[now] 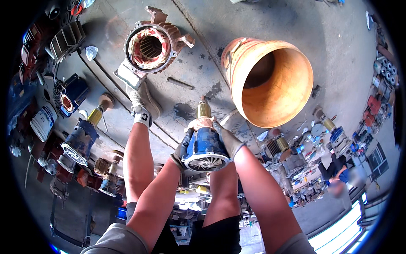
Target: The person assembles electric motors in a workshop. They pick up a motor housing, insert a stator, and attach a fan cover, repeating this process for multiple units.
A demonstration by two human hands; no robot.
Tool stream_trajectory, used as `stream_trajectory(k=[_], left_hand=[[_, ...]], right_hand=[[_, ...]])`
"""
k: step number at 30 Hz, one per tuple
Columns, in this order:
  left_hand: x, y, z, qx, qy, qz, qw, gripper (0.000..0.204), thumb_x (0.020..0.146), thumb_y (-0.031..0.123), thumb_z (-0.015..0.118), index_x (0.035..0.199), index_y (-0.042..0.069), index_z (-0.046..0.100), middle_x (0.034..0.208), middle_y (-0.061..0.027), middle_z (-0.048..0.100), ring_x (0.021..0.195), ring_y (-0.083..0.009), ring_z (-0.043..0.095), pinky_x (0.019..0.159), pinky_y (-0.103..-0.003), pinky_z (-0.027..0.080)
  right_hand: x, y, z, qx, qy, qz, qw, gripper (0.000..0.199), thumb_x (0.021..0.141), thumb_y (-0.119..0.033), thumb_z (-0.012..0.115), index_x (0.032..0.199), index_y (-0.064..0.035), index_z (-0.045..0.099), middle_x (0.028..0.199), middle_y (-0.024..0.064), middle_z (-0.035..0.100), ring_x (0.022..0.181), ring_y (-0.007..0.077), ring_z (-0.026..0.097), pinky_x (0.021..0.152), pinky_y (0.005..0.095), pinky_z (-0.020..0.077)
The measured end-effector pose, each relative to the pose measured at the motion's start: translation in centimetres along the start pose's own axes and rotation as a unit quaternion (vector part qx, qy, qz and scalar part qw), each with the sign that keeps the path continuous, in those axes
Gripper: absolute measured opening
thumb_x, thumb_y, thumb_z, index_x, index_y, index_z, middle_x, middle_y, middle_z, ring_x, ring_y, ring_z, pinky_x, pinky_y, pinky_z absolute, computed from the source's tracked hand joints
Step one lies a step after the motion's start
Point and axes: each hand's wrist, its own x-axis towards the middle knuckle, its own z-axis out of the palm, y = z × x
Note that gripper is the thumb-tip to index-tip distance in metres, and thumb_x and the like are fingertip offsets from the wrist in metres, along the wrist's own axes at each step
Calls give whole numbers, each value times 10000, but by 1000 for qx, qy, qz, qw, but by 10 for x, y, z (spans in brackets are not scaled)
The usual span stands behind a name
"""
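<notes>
Between my knees stands a blue motor-like unit (206,142) with chipped paint, a yellow-green collar and narrow shaft at its far end, and a pale vaned round face at its near end. My left hand (182,149), in a dark grey glove, grips its left side. On its right side my gloved right hand (229,139) is pressed, fingers wrapped toward the rusty upper rim. Parts of the fingers are hidden behind the body. Beyond my left shoe (146,101) sits a rusty stator housing (168,31) with red and white windings inside its round opening.
A large orange-yellow drum (277,99) lies with its mouth toward me at the far right. A short metal bar (180,83) rests on the concrete floor. To the left are another blue motor unit (80,137) and a white bucket (43,122). A person (337,169) is at the right.
</notes>
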Motion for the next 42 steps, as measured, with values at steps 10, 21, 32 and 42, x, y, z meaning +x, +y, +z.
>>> stream_trajectory(k=[10, 21, 32, 42], left_hand=[[-4, 7, 24, 65, 65, -14, 996, 767, 933, 566, 706, 1449, 23, 539, 1281, -167, 709, 1112, -311, 713, 1017, -458, 572], [-246, -88, 157, 245, 174, 33, 953, 691, 1003, 491, 654, 1469, -4, 528, 1309, -166, 702, 1131, -283, 709, 1031, -391, 555], [-391, -106, 290, 357, 100, 159, 915, 598, 1032, 452, 638, 1467, 51, 551, 1348, -150, 683, 1147, -306, 697, 1069, -438, 525], [-372, -61, 440, 543, 325, 73, 771, 548, 924, 489, 781, 1145, -8, 715, 992, -74, 770, 868, -178, 745, 809, -374, 612]], right_hand=[[-50, 19, 50, 3, 88, -136, 987, 608, 1004, -575, 609, 1351, -75, 585, 1118, 99, 720, 912, 196, 724, 816, 367, 609], [-306, 123, 231, 128, 34, -154, 979, 466, 1054, -462, 601, 1303, -67, 593, 1104, 57, 699, 953, 155, 682, 843, 331, 585], [-334, 170, 287, 154, -210, -187, 947, 787, 988, -677, 540, 1524, -106, 466, 1442, 210, 591, 1254, 398, 631, 1099, 567, 494], [-272, 105, 324, 369, -394, -174, 823, 879, 953, -696, 570, 1546, -65, 421, 1458, 223, 567, 1277, 399, 612, 1105, 548, 497]])
